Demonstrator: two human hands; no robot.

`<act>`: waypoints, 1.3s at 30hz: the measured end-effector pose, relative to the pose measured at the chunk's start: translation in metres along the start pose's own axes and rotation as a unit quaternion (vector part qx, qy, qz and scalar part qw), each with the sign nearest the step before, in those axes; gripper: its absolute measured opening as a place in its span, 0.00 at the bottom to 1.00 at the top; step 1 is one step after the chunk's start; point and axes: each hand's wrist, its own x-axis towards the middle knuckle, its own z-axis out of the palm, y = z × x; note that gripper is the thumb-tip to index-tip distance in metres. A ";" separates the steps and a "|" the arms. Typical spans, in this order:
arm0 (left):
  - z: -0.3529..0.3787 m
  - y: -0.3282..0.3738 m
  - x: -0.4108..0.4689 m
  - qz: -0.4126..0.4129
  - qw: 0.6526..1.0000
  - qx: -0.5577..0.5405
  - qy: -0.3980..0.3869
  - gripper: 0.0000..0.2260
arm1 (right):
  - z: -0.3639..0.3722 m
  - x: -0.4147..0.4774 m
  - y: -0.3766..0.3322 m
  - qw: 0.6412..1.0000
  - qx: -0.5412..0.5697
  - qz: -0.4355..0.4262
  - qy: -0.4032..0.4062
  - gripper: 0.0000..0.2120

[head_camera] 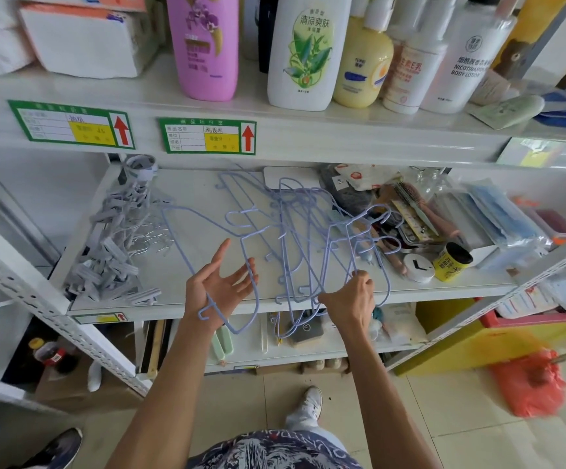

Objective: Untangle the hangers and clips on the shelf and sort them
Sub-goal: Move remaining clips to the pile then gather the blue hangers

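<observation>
In the centre of the frame, the left hand (pixel 222 286) is palm up with its fingers (pixel 241 275) spread and straight, gripping nothing. One lavender hanger (pixel 203 314) loops around it, hook at the wrist. Just to the right, the right hand (pixel 351 299) has curled fingers (pixel 359 277) pinching wires of the tangled hangers (pixel 295 214) on the middle shelf (pixel 207 198). Grey clips (pixel 112 262) are heaped at mid-left.

We see bare forearms (pixel 159 384), a navy shirt (pixel 274 450) with white print, pale trousers (pixel 303 421) and a white sneaker (pixel 312 401).
</observation>
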 end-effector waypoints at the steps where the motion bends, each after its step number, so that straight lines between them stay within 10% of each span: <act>1: -0.001 -0.001 0.000 -0.004 1.000 0.002 0.002 0.19 | -0.002 0.001 0.000 1.000 -0.002 -0.003 -0.001 0.41; 16: -0.006 -0.008 0.002 -0.032 0.996 0.086 0.017 0.23 | -0.011 0.015 0.007 0.978 0.162 0.092 -0.093 0.42; 21: -0.003 -0.008 0.001 -0.024 0.993 0.115 0.020 0.34 | -0.001 0.002 -0.009 0.999 0.031 -0.011 -0.002 0.43; 25: -0.002 -0.005 0.004 -0.028 0.993 0.104 0.038 0.21 | 0.006 0.002 -0.017 0.998 -0.017 -0.046 0.027 0.37; 39: -0.006 -0.008 0.010 -0.050 0.996 0.069 0.040 0.20 | 0.038 0.061 -0.002 0.983 -0.178 -0.021 -0.033 0.42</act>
